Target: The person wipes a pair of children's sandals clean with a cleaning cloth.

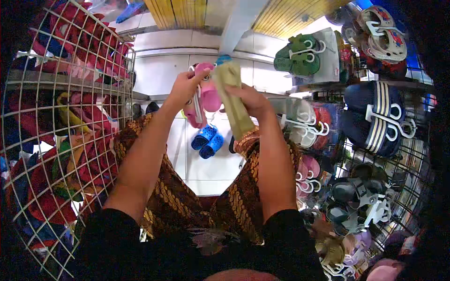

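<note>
My left hand [186, 89] is closed on a pair of pink sandals [212, 96] with a white hanger, held up in front of me. Just to the right, my right hand [251, 99] grips a folded olive-green cloth-like item [234, 103], blurred by motion; its exact kind I cannot make out. The two items are close together, the green one partly in front of the pink pair. Below them, blue clogs [207, 141] are near the white tiled floor.
A wire grid rack [89, 89] with red footwear rises at the left. On the right hang green sandals [300, 56], navy striped slides [375, 117], black sandals [354, 199] and pale clogs [384, 35]. A white beam [241, 25] stands ahead.
</note>
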`<state>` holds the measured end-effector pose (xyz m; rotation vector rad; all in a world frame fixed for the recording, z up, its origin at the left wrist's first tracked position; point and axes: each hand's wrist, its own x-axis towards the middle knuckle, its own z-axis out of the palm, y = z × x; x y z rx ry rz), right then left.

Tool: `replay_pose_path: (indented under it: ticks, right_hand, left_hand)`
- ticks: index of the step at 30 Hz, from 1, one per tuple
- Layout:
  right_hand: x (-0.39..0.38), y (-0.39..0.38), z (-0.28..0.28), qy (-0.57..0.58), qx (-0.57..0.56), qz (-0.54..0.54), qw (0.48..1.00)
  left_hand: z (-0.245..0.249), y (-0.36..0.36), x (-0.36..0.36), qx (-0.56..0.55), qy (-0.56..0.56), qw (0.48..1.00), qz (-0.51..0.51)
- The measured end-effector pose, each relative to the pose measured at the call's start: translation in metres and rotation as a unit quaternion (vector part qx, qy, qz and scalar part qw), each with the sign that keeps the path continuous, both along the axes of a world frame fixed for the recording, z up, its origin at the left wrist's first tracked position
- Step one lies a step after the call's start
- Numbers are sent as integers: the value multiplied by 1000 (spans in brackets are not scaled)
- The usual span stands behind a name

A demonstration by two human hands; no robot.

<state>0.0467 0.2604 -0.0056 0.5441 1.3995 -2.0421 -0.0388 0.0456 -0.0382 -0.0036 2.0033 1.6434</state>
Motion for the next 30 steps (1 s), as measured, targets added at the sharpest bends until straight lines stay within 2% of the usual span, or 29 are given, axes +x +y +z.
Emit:
replay_pose_path:
  ticks: [3,6,9,10,13,14,15,16,17,19,21,22,25,26,28,30]
  right_hand:
    - [4,-4,4,25,-45,27,998]
    - [2,-3,9,1,-23,0,1000]
    - [-1,-2,1,10,23,-23,999]
    - [-3,0,-4,18,39,-29,999]
    - [-7,7,-9,108,131,-138,976]
    - [-7,11,1,98,264,-92,955]
    - [-6,10,-2,144,291,-75,943]
    - [-5,10,-10,189,318,-59,927]
    - [-6,10,-17,234,344,-44,909]
    - [-7,8,-30,238,453,28,859]
    - [-5,-6,18,122,568,119,805]
    - [-6,-8,15,135,618,111,766]
    - [-2,-8,17,228,634,126,729]
    - [0,-10,9,268,661,108,693]
    - [0,-12,11,235,694,109,672]
    - [-2,-13,17,223,712,116,656]
  left_hand:
    - [-10,-4,-7,20,-60,998,-18]
    - [24,2,8,120,-36,990,-68]
    - [28,-5,-1,101,-109,982,-116]
    - [23,-7,-4,78,-90,984,-129]
    - [5,-8,-3,6,-22,986,-165]
    - [0,-7,0,-22,7,984,-175]
    - [-5,-7,4,-49,35,981,-186]
    - [15,-4,8,-131,61,969,-200]
    - [19,-2,10,-126,74,968,-205]
    - [23,0,13,-115,98,965,-213]
    - [13,1,11,-123,96,961,-226]
    - [8,1,11,-128,95,959,-233]
    - [0,1,14,-156,108,951,-243]
    - [1,1,13,-173,116,943,-258]
    - [6,2,11,-205,136,926,-287]
    - [11,2,16,-144,101,952,-252]
